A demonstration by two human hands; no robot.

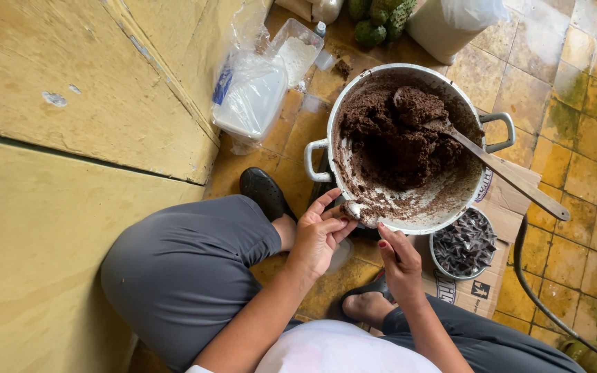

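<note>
Both hands meet at the near rim of the pot (354, 90), the left hand (318, 235) cupping a small lump of brown paste (355, 211), right hand (401, 266) fingers curled just beside it, wooden spoon (499, 169) angled away beyond.

A home kitchen floor: worn yellow tiles (575, 69), a cooking pot (409, 148) of brown paste, green fruit (380, 21).
</note>
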